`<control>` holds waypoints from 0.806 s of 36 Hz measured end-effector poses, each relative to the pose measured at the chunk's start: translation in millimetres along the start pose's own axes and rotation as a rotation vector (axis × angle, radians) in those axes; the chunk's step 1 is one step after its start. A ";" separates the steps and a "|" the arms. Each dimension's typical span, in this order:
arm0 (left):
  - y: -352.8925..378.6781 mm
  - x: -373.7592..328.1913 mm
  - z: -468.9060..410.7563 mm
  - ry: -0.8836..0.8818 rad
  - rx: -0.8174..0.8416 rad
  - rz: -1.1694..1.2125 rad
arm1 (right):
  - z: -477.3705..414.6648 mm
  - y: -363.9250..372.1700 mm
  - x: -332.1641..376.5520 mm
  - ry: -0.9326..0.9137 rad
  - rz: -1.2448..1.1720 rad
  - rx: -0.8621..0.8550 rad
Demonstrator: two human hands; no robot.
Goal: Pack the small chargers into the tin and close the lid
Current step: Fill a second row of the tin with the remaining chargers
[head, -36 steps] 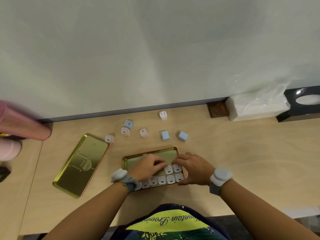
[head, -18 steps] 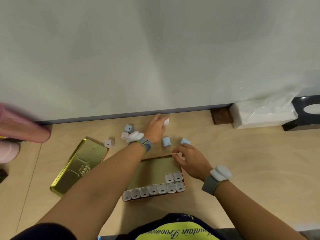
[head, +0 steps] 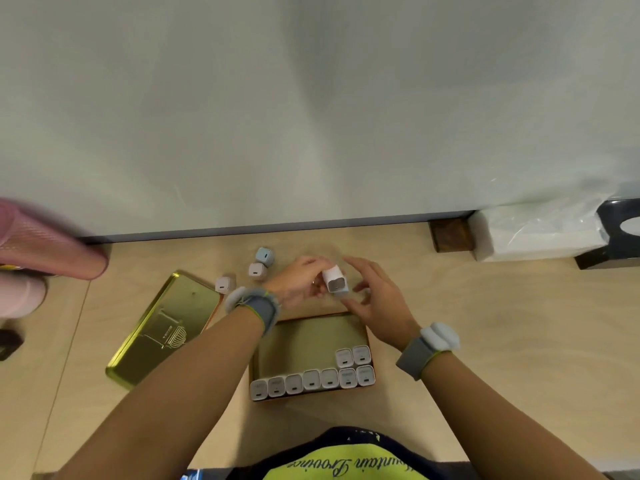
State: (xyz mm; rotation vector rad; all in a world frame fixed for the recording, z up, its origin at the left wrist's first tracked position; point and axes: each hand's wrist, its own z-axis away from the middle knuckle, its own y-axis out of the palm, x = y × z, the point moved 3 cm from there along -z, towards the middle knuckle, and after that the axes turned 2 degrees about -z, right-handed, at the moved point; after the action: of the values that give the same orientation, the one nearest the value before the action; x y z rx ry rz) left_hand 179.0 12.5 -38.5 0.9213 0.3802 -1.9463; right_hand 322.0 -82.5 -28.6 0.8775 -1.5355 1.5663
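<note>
The open gold tin [head: 304, 341] lies in front of me on the wooden table. Several white chargers [head: 311, 380] fill its near row, and two more [head: 353, 356] stand at the right behind them. My left hand [head: 301, 284] holds a white charger [head: 334, 280] just beyond the tin's far edge. My right hand [head: 377, 306] is cupped close beside it, with something pale between its fingers, too blurred to tell. The gold lid [head: 162, 330] lies flat to the left. A blue charger [head: 265, 256] and two pink ones [head: 257, 270] [head: 223, 284] sit loose behind.
A pink cylinder [head: 52, 251] lies at the far left. Along the wall at the right are a wooden block [head: 450, 234], a wrapped white tissue pack [head: 540, 233] and a black holder [head: 616, 237]. The wall runs close behind the loose chargers.
My left hand reached back to the white charger by the wall, took it and has drawn it toward the tin. My right hand moved to the blue chargers, which are now hidden.
</note>
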 end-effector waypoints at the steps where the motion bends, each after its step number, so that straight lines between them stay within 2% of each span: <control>1: 0.4 2.4 6.7 -0.039 0.040 0.031 | -1.7 3.5 5.5 -0.033 -0.021 0.013; 6: -2.1 10.1 33.2 -0.103 0.127 0.127 | -5.0 22.1 20.4 -0.101 -0.036 -0.007; 8: -6.3 11.3 38.9 -0.093 0.124 0.162 | -3.7 27.9 22.2 -0.101 -0.032 -0.023; 12: -12.9 19.5 47.2 -0.122 0.052 0.074 | 1.7 39.6 26.1 -0.132 0.009 -0.021; 14: -21.4 24.6 48.2 -0.105 -0.065 -0.034 | 5.2 46.1 26.0 -0.127 0.023 -0.036; 18: -61.1 24.4 45.6 0.188 -0.435 -0.577 | 17.3 52.6 18.9 0.005 -0.005 -0.087; 21: -98.1 27.6 46.9 0.292 -0.665 -0.824 | 31.6 51.5 11.5 0.084 -0.044 -0.110; 25: -116.6 28.9 41.3 0.293 -0.682 -1.079 | 48.3 48.0 2.6 0.165 0.007 -0.113; 29: -95.6 22.2 33.1 0.352 -0.481 -1.107 | 56.5 47.8 -1.5 0.213 0.086 -0.102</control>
State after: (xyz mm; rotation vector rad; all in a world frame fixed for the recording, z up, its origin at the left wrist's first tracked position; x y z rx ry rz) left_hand 77.0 30.1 -42.1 0.7729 1.7737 -2.4209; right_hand 278.6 -138.4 -50.4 0.5745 -1.5012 1.5720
